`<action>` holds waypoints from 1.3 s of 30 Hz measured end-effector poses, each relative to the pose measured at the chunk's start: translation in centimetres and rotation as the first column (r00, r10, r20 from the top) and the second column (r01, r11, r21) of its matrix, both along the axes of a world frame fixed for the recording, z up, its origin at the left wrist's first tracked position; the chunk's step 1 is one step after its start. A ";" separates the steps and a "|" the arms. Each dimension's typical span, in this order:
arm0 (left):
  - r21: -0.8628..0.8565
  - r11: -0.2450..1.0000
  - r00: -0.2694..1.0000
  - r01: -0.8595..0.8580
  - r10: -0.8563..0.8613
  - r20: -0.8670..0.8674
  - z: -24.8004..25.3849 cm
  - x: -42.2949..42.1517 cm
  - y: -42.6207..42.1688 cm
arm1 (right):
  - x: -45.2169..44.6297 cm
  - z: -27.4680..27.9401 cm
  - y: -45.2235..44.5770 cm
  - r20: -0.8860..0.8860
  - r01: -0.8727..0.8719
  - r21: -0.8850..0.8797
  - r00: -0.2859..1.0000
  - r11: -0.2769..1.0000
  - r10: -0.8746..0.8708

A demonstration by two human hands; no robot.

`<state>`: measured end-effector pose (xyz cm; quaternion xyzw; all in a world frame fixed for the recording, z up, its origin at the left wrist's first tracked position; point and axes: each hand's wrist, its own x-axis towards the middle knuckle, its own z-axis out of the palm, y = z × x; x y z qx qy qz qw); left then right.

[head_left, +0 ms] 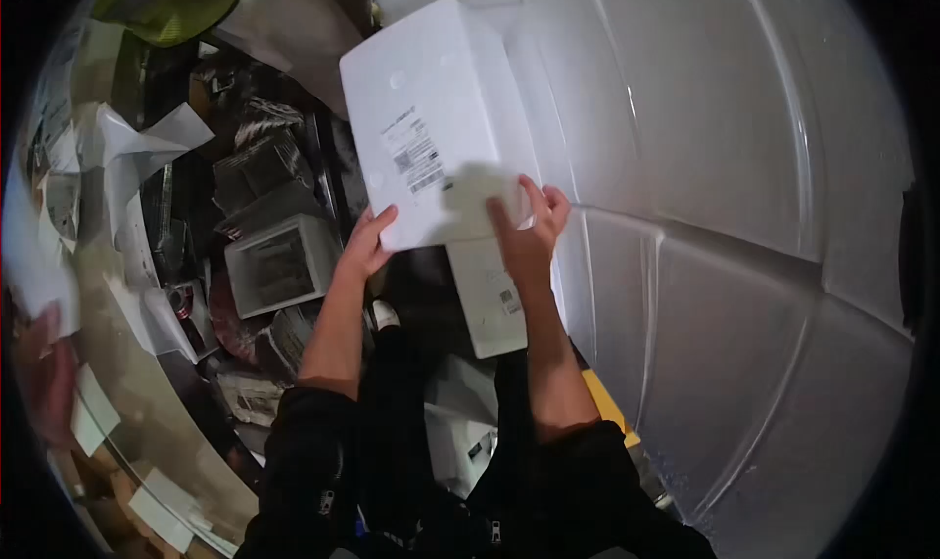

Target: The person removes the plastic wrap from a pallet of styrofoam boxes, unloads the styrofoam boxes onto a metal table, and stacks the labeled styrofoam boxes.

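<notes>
A white foam box [421,89] with a printed shipping label [419,156] is in front of me, tilted, its labelled face toward me. My left hand [367,241] grips its near left corner, thumb on top of the labelled face. At the near right edge, my right hand [529,231] holds the box with fingers bent around its side. A shadow falls across the face beside this hand. Under the near edge, another white box [488,309] with a small label shows partly, standing lower down.
White padded-looking panels [725,118] rise close on my right. To the left lie several dark wrapped packages and a grey open box [281,263]. A blurred hand [44,349] of another person shows at the far left. A yellow item [609,407] sits by my right elbow.
</notes>
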<state>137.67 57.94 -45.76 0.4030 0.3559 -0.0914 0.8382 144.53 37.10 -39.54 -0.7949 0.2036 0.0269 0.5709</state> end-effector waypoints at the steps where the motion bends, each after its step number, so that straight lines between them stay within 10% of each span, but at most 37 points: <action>1: -0.106 0.994 0.999 -0.031 0.028 -0.028 0.5 -0.7 0.3 | 0.2 0.4 0.6 0.075 -0.204 -0.242 0.971 0.949 0.228; 2: -0.205 0.976 0.995 -0.076 0.062 -0.073 2.1 -2.7 0.9 | -0.5 1.8 1.5 0.083 -0.372 -0.473 0.884 0.799 0.460; 6: 0.073 0.981 0.931 -0.180 0.194 -0.311 12.3 -8.4 -7.6 | -0.6 6.5 -4.6 -0.029 -0.580 0.169 0.805 0.797 0.593; 9: 0.124 0.992 0.930 0.007 0.039 -0.366 23.1 -17.1 -11.4 | -7.5 18.2 -8.8 -0.272 -0.446 0.320 0.802 0.836 0.532; 14: 0.060 0.990 0.913 0.129 -0.095 -0.397 45.6 -23.2 -13.4 | -15.9 35.8 -15.0 -0.408 -0.586 0.149 0.697 0.797 0.589; 18: 0.372 0.908 0.924 0.195 -0.042 -0.381 54.5 -27.4 -15.6 | -16.9 49.1 -14.9 -0.591 -0.806 0.023 0.466 0.591 0.659; 21: 0.533 0.845 0.965 0.033 0.112 -0.236 55.7 -30.3 -17.0 | -18.0 51.8 -13.8 -0.539 -0.843 -0.192 0.519 0.503 0.663; 23: 0.573 0.819 0.977 -0.041 0.152 -0.147 59.1 -33.9 -14.8 | -19.8 52.6 -9.9 -0.099 -0.831 0.106 0.538 0.546 0.837; 26: 0.742 0.631 0.945 -0.227 0.326 0.011 56.5 -38.0 -9.6 | -20.8 52.4 1.2 0.151 -0.964 0.085 0.261 0.251 0.953; 28: 0.430 0.653 0.676 -0.623 0.726 -0.124 54.8 -40.8 -5.4 | -22.1 48.8 10.2 0.194 -0.999 0.041 0.008 0.000 0.981; 29: 0.420 0.469 0.559 -0.777 0.821 0.118 52.2 -43.2 -2.0 | -23.4 48.8 15.2 0.207 -0.927 0.375 0.100 0.015 0.973; 30: 0.340 0.315 0.427 -0.886 0.840 0.334 49.0 -46.2 2.6 | -26.5 40.7 22.1 0.146 -0.966 0.254 0.098 0.058 0.984; 31: 0.450 0.151 0.397 -0.880 0.754 0.523 45.7 -49.9 9.3 | -27.4 42.9 27.0 0.469 -0.995 -0.098 -0.043 0.004 0.882; 34: 0.592 -0.341 0.104 -0.730 0.801 0.590 45.8 -43.7 14.0 | -31.6 42.5 36.5 0.693 -0.901 0.411 0.406 0.137 0.595; 36: 0.666 -0.091 0.403 -0.740 0.733 0.548 44.8 -37.2 11.5 | -30.1 42.0 33.9 0.651 -0.858 0.510 0.432 0.062 0.624; 39: 0.638 0.356 0.693 -0.683 0.591 0.412 38.0 -28.3 2.9 | -25.2 27.8 21.4 0.608 -0.847 0.258 0.516 0.465 0.603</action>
